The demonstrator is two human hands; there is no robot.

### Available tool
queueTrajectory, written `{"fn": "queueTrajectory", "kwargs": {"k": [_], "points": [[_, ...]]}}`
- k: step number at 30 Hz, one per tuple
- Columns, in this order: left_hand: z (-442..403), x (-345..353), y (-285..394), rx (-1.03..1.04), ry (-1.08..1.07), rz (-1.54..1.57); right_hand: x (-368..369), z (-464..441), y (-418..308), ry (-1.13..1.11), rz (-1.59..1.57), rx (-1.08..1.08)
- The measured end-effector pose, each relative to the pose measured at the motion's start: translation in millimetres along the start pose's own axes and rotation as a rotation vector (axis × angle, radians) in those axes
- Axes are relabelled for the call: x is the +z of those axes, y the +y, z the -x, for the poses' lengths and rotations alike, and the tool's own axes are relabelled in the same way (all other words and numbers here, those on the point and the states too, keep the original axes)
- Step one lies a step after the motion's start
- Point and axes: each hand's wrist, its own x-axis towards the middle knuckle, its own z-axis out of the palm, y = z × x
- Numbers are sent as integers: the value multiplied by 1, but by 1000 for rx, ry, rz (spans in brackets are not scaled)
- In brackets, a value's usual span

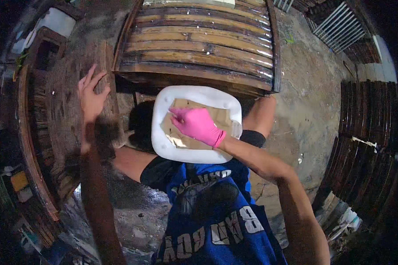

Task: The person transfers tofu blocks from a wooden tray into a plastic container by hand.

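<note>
A white plastic container (161, 148) with rounded corners sits between my knees, and tan liquid or a tan sheet (216, 115) shows inside it; I cannot tell which. My right hand (194, 124), in a pink glove, is over the inside of the container with its fingers curled together near the left inner wall. Whatever those fingers hold, if anything, is hidden. Bare and away from the container, my left hand (93, 95) rests at the edge of a dark wooden board (66, 97), its fingers apart and nothing in it.
A bamboo slat table (199, 44) with small white bits on it stands just beyond the container. Wet concrete floor (305, 101) lies to the right. A metal grille (339, 27) leans at the upper right, and dark slatted panels (362, 115) line the right side.
</note>
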Motion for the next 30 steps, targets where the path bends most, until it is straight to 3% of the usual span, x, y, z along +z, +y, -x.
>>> {"fn": "queueTrajectory", "kwargs": {"k": [2, 4, 6, 8, 10, 11, 12, 16, 18, 19, 23, 26, 27, 29, 30], "points": [[2, 1, 1, 4, -9, -5, -26, 0, -16, 134, -371, 125], [0, -1, 2, 12, 5, 8, -10, 1, -8, 105, -258, 81], [0, 1, -2, 41, 0, -25, -31, -1, -17, -593, -499, 329], [-2, 2, -2, 57, 13, -62, -36, 2, -17, -542, -575, 352], [0, 0, 1, 56, 13, -37, 5, 1, -3, -633, -452, 178], [-1, 0, 2, 61, 12, -43, 4, 9, -1, -468, -380, 101], [-2, 0, 2, 36, 2, -44, 3, 11, 2, -465, -386, 99], [-3, 0, 2, 11, -1, -83, 20, 20, 21, -714, -427, 233], [-2, 0, 0, 21, -2, -60, 10, 20, 21, -898, -872, 489], [-3, -1, 0, 35, -4, -33, 28, 24, 28, -851, -998, 339], [-2, -2, 3, 22, -8, -27, 63, 23, 21, -841, -852, 399], [-2, -3, 6, 26, -15, -18, 89, 21, 34, -625, -583, 78], [0, -2, 5, 23, -8, -21, 71, 17, 27, -552, -491, -23], [-3, 1, 0, 22, 3, -24, 8, 16, -2, -463, -132, 59], [-4, 2, -4, 42, 9, -40, -5, 11, -7, -465, -131, 58]]}}
